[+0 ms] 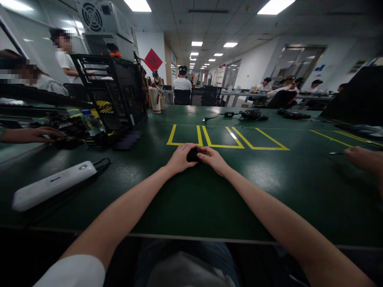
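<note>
Both my hands meet over the green tabletop, around a small black rounded object [192, 155] whose exact kind I cannot make out. My left hand [180, 158] curls over its left and far side, fingers wrapped on it. From the right, my right hand [213, 159] pinches at it with thumb and fingertips. Part of the object is hidden behind the fingers. Just beyond my hands, yellow tape outlines [206, 145] mark the table surface [197, 199].
At left lie a white power strip [55, 185] and a black computer case [115, 89]. A co-worker's hand [38, 134] is among dark parts; another person's hand [363, 157] holds a thin tool at right. Black cables [254, 115] and a paper cup [155, 99] stand farther back.
</note>
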Motion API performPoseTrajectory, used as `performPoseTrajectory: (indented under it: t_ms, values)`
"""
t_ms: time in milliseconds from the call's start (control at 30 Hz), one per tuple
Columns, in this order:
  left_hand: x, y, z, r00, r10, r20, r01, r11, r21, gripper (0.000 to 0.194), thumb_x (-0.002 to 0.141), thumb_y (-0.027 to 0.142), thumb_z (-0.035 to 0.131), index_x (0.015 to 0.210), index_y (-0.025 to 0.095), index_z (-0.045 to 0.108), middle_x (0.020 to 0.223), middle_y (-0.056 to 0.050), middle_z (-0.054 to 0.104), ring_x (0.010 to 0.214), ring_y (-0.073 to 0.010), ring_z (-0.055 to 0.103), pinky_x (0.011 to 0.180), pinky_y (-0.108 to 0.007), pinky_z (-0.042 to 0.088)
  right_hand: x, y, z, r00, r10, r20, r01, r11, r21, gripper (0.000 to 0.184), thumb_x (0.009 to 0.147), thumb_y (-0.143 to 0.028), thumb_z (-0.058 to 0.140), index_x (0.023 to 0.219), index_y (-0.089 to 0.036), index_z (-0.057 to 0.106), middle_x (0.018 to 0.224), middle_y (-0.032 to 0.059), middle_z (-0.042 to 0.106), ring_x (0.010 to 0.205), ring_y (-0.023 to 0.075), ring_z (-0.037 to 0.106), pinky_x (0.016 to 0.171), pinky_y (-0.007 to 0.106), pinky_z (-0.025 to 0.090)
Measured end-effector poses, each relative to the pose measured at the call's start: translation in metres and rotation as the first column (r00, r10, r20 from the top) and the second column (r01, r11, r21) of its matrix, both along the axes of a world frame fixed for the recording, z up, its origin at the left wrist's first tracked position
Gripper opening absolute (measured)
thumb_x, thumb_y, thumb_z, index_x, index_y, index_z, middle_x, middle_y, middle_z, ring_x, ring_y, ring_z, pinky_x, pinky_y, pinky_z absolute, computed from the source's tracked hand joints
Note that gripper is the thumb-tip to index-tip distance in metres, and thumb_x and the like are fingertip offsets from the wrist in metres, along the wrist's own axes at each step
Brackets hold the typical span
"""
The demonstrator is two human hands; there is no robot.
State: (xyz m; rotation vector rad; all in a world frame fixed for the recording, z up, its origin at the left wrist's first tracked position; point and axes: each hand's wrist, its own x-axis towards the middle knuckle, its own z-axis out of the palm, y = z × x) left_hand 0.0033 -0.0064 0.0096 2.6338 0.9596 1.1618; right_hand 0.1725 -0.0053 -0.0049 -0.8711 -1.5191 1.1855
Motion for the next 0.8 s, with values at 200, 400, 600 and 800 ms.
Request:
performPoseTrajectory:
  t_ms: [200,400,600,800]
  values:
    - [-0.0007,0.0003,-0.0012,1.000,-0.001,-0.002,0.001,1.000,0.002,0.056,0.063,0.021,0.063,0.113,0.021,0.039,0.111,-0.006,0.048,0.104,-0.0218,0.043,0.089,-0.039,0.033,-0.0007,-0.0048,0.0029,0.998,0.050,-0.027,-0.048,0.997,0.064,0.031,0.059,-0.021,0.065,0.086,-0.021,0.051,0.097,0.0006,0.055,0.089,0.0132,0.054,0.087,0.033,0.039]
    - [-0.0001,0.0039,-0.0032,1.000,-0.002,0.003,0.002,1.000,0.021,0.056,0.061,0.022,0.064,0.112,0.021,0.040,0.109,-0.005,0.049,0.102,-0.0216,0.044,0.088,-0.038,0.034,-0.0017,-0.0003,0.0016,0.998,-0.051,0.030,0.050,0.997,0.053,0.026,0.064,-0.026,0.060,0.087,-0.019,0.051,0.093,0.0015,0.054,0.080,0.0119,0.054,0.082,0.035,0.042]
    - [-0.0008,0.0038,-0.0042,1.000,-0.002,0.003,0.002,1.000,0.029,0.057,0.062,0.023,0.063,0.113,0.021,0.039,0.110,-0.005,0.048,0.103,-0.0216,0.044,0.088,-0.037,0.034,0.0004,-0.0035,0.0032,0.998,0.057,0.004,-0.057,0.996,0.068,0.032,0.059,-0.018,0.064,0.089,-0.020,0.051,0.098,0.0007,0.053,0.090,0.0140,0.054,0.085,0.033,0.040]
    - [-0.0008,0.0034,-0.0035,1.000,0.000,0.001,0.000,1.000,0.023,0.057,0.062,0.023,0.064,0.113,0.021,0.039,0.110,-0.005,0.048,0.103,-0.0216,0.044,0.089,-0.037,0.034,-0.0005,-0.0037,0.0044,1.000,-0.014,0.024,0.013,0.998,0.059,0.022,0.066,-0.022,0.059,0.085,-0.020,0.051,0.094,0.0015,0.054,0.084,0.0134,0.055,0.082,0.035,0.042]
